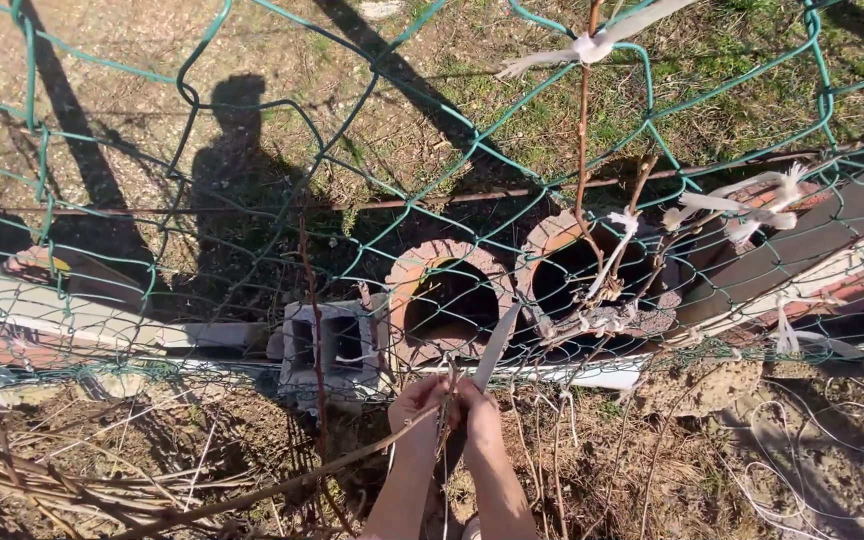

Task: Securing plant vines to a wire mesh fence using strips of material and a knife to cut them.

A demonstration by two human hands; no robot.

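Note:
My left hand [418, 402] and my right hand [479, 412] meet low at the green chain-link fence [202, 120], fingers pinched together around a thin woody vine stem [445, 395]. A white cloth strip [495, 345] rises from between the fingers toward the fence wire. Which hand grips the strip and which the stem is hard to tell. More white strips are knotted higher up on a bare vine cane [582, 130], one white tie [592, 45] near the top and others [742, 210] to the right.
Behind the fence lie two round clay pipes [447, 300], a hollow concrete block [332, 345], pale boards [72, 320] and a rusty rod [252, 208]. Dry canes [72, 480] pile at lower left. Loose wire [832, 450] lies at lower right. My shadow falls on the soil.

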